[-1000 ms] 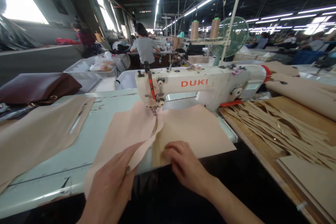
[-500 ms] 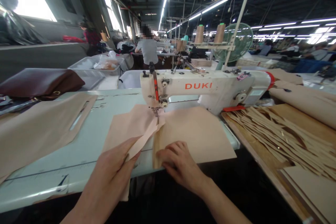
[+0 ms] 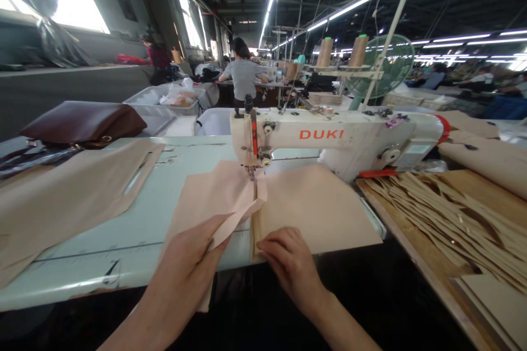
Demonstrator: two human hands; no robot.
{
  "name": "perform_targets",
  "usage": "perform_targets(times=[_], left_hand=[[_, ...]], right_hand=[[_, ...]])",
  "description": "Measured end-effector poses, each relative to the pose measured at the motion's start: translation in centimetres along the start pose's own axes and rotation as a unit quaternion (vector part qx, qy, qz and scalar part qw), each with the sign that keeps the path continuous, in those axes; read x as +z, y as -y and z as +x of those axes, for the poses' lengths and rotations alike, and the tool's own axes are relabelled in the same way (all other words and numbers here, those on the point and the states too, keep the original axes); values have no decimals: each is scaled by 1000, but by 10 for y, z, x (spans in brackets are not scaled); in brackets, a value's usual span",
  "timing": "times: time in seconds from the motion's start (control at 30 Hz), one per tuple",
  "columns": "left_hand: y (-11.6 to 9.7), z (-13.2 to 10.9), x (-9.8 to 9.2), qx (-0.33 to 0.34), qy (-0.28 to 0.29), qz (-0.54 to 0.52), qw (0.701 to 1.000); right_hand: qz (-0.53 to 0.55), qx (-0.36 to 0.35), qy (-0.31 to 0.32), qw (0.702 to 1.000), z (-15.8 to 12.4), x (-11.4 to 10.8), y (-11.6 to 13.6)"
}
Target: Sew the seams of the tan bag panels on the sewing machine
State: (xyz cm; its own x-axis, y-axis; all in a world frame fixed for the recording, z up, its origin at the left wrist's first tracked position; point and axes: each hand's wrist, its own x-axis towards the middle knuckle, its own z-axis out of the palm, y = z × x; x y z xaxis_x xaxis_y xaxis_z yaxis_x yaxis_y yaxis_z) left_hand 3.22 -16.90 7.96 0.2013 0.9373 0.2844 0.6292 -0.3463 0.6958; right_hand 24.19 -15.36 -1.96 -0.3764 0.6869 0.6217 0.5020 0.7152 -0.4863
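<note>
A beige sheet of leather-like material (image 3: 317,203) lies under the presser foot of a white sewing machine (image 3: 288,137). Left of the needle, a second beige panel (image 3: 206,192) has its edge lifted and folded toward me. My left hand (image 3: 193,263) is closed on that raised edge, thumb below and fingers above. Along the seam runs a narrow brownish strip (image 3: 258,230). My right hand (image 3: 288,258) pinches the near end of this strip at the sheet's left edge, close to the table's front.
On the left lie another beige panel (image 3: 82,192) with a slot and a dark brown leather bag (image 3: 84,123). A wooden board (image 3: 415,247) at right carries many thin beige strips (image 3: 436,214). Thread cones (image 3: 358,50) and a green fan (image 3: 391,66) stand behind. A person (image 3: 242,74) sits further back.
The camera view has turned slightly left, so everything sits further right. My right hand's fingers have drawn together at the strip's near end. My left hand keeps its grip on the lifted edge.
</note>
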Motion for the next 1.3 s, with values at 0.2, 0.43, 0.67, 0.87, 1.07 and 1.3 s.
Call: perform_targets(times=[0.2,0.43,0.67,0.87,1.07,1.3], left_hand=[[3,-4,-2,-1,8,18,1000],[3,-7,3,-15,11,11,1000],[5,-12,3,2,27,31,999],[22,-27,22,157,11,148,976],[45,-43,53,305,-21,347,887],[49,-42,56,324,-23,356,876]], right_hand=[[59,-3,-20,998,-6,4,-11],[42,-26,-25,998,-4,2,-12],[35,-26,-21,999,-4,4,-10],[9,-31,0,999,-5,2,-8],[-4,-59,-10,998,-12,7,-12],[-3,-62,-11,998,-12,7,-12]])
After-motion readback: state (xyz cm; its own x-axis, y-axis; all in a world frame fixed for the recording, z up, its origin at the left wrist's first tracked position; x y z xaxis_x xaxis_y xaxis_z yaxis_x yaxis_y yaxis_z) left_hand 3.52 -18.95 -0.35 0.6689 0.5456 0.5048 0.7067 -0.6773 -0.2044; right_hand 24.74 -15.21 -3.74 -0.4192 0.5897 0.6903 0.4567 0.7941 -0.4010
